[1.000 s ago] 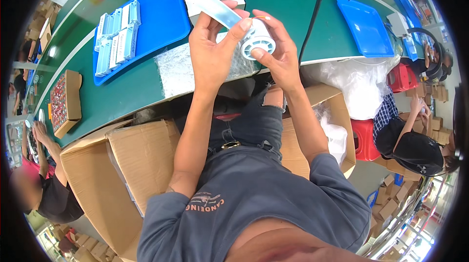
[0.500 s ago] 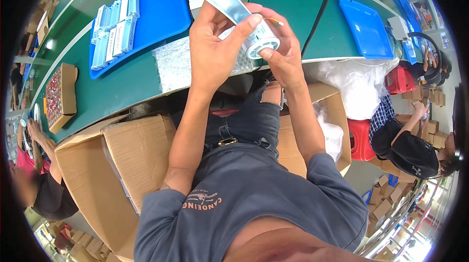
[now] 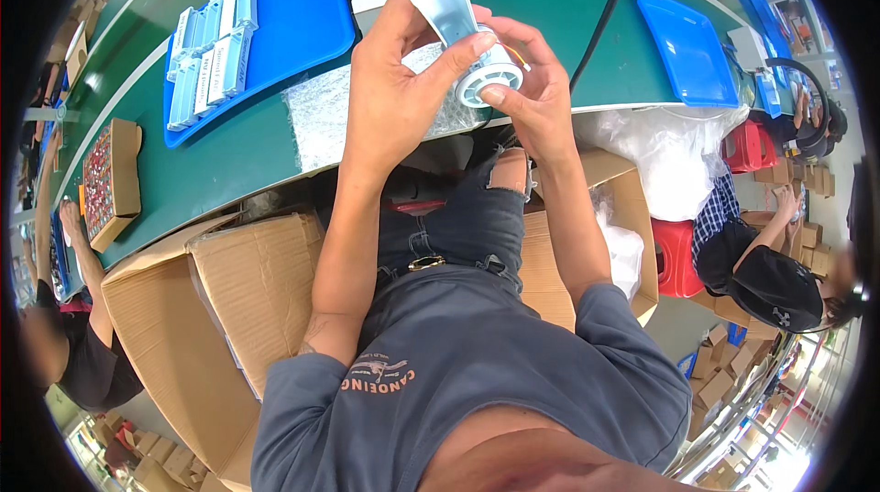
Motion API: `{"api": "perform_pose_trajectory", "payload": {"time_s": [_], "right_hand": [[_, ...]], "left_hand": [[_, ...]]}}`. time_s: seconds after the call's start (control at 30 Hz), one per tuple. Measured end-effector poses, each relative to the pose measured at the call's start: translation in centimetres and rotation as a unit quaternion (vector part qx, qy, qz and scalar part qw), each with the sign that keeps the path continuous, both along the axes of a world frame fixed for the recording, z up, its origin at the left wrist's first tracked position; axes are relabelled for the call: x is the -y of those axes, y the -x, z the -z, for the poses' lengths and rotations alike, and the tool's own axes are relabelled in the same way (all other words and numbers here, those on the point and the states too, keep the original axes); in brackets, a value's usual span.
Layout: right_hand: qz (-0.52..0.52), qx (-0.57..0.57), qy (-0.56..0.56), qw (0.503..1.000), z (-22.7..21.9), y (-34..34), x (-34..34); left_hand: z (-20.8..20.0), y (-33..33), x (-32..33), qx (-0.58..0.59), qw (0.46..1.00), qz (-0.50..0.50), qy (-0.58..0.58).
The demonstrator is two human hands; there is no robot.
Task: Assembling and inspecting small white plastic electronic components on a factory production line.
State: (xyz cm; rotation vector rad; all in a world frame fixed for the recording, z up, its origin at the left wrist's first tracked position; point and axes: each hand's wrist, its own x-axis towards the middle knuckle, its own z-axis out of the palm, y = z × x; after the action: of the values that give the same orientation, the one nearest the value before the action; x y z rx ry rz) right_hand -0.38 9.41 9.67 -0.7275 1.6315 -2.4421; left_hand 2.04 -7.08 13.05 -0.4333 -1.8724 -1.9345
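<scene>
Above the bench edge, both my hands hold a pale blue and white plastic housing (image 3: 446, 6) with a round, spoked end piece (image 3: 487, 81). My left hand (image 3: 399, 79) is wrapped round the long, flat part, thumb pressed along its side. With its thumb on the rim of the round end, my right hand (image 3: 533, 79) closes about that end from the other side. A thin lead of red and yellow wires (image 3: 513, 54) with a small white plug sticks out beside the right fingers. The fingertips behind the housing are partly hidden.
On the green bench (image 3: 247, 157), a blue tray (image 3: 307, 33) holds several pale blue parts; another blue tray (image 3: 686, 47) lies right. Bubble wrap (image 3: 321, 121) sits beneath my hands. A box of small parts (image 3: 124, 185) stands left. Cardboard boxes (image 3: 257, 295) flank my legs; co-workers sit either side.
The housing has turned in my hands, so the spoked face of its round end shows more fully. The wire lead now hangs lower. At the left, a co-worker's arms have shifted.
</scene>
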Motion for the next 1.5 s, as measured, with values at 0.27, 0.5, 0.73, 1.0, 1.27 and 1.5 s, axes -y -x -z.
{"api": "perform_pose_trajectory", "payload": {"time_s": [0.27, 0.5, 0.73, 1.0, 1.27, 1.5], "right_hand": [[-0.02, 0.038, 0.021, 0.999, 0.3, -0.2, 0.2], [-0.003, 0.036, 0.043, 0.998, 1.3, 0.1, 0.3], [0.037, 0.025, 0.019, 0.999, 1.4, -0.7, 1.3], [0.033, -0.03, -0.004, 0.999, 2.0, -0.6, 1.5], [0.041, -0.024, 0.01, 0.999, 3.2, -1.2, 2.4], [0.105, -0.133, -0.086, 0.982, 2.1, -1.7, 3.0]], "left_hand": [[1.0, 0.3, 0.0, 0.024, 0.999, 0.022, -0.043], [1.6, 0.3, -0.1, 0.044, 0.993, 0.069, -0.088], [2.4, -0.3, -1.1, -0.005, 0.997, 0.045, -0.065], [3.0, -0.5, -1.3, 0.001, 0.997, 0.008, -0.075], [4.4, -0.2, -2.0, -0.017, 0.996, -0.01, -0.088], [3.3, -0.5, -1.8, -0.029, 0.995, 0.023, -0.091]]}}
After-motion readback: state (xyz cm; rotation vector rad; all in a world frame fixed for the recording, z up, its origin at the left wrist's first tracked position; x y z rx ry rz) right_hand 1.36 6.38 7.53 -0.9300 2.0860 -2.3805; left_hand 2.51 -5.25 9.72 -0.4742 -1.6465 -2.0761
